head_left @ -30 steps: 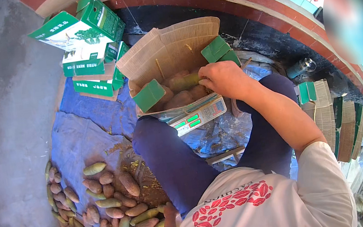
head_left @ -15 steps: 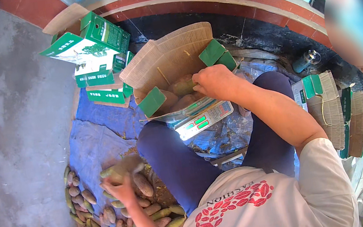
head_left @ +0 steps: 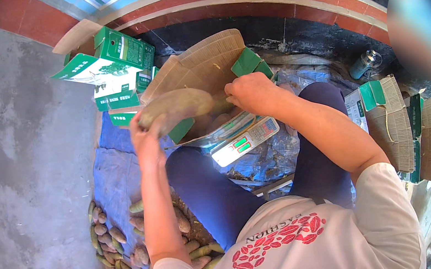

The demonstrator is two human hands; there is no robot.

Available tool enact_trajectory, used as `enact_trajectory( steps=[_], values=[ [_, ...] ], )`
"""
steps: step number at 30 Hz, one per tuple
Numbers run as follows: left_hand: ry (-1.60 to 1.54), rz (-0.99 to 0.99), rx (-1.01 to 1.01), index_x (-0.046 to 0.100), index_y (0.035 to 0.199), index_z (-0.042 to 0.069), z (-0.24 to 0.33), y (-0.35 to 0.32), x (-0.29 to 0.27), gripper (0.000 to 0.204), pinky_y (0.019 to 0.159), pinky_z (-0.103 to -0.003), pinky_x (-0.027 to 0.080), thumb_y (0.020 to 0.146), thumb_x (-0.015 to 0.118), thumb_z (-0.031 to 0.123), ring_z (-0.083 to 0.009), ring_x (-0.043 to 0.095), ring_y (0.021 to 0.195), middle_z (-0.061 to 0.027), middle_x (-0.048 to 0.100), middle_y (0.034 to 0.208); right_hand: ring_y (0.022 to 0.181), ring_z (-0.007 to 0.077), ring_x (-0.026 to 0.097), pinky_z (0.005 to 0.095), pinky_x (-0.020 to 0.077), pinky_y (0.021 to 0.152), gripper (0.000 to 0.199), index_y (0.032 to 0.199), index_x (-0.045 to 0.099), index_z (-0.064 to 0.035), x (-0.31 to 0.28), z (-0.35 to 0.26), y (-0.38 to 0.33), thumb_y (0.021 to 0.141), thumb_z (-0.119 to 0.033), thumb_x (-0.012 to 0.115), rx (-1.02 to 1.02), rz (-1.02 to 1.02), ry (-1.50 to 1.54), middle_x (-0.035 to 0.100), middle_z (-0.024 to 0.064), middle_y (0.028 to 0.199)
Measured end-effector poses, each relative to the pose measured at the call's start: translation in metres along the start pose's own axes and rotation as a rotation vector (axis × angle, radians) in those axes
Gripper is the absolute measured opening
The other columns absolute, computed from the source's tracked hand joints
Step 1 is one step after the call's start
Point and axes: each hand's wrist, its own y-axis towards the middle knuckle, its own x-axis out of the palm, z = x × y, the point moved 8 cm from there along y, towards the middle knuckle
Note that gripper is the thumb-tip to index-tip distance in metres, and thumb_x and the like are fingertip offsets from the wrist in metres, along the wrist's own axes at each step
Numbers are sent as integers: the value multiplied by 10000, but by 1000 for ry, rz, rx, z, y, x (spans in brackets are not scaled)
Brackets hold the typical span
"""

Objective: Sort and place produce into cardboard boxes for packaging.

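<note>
My left hand is closed around the end of a long, thick green-brown root vegetable, which is slightly blurred. It holds the root over the left side of an open cardboard box with green flaps. Inside the box lie more brown roots, partly hidden by the held one. My right hand is at the box's right side with its fingers curled together; what they grip is hidden. The box stands on a scale whose pale panel has lit green displays, between my knees.
Several loose roots are heaped at lower left beside a blue tarp. Green-and-white cartons are stacked at far left. Flattened cartons stand at right. A clear jar-like container sits near the wall.
My left hand has risen from the heap at lower left to the box, carrying the root. My right hand has stayed at the box's right side. The view has shifted slightly.
</note>
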Motion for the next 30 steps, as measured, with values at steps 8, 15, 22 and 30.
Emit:
enact_trajectory(
  steps=[8,15,22,30],
  values=[
    [-70,-170,-366,292,1338,51,-54,20,60,686,888,-376,438,798,691,192,-253,516,1075,-153,483,1198,759,312,637,424,504,660,205,858,640,-75,2,0,2,848,-265,566,6,-34,10,649,124,766],
    [143,-201,-36,449,1272,32,9,5,23,416,903,-318,414,889,557,152,-184,509,1099,-133,482,1270,761,314,637,425,505,658,199,875,644,-88,3,5,1,847,-271,568,42,-69,-9,653,124,780],
    [275,70,254,509,1188,-6,19,-26,-46,309,928,-302,403,904,545,109,-186,522,1095,-128,556,1175,795,325,643,429,513,679,226,854,661,-72,5,12,4,841,-272,557,72,-26,15,660,148,812],
    [592,307,392,569,1087,-16,7,-50,-95,249,841,-327,449,886,575,131,-215,557,1010,-141,571,1123,794,330,631,430,496,683,212,847,655,-108,7,19,14,833,-269,518,23,61,-19,653,143,819]
  ],
)
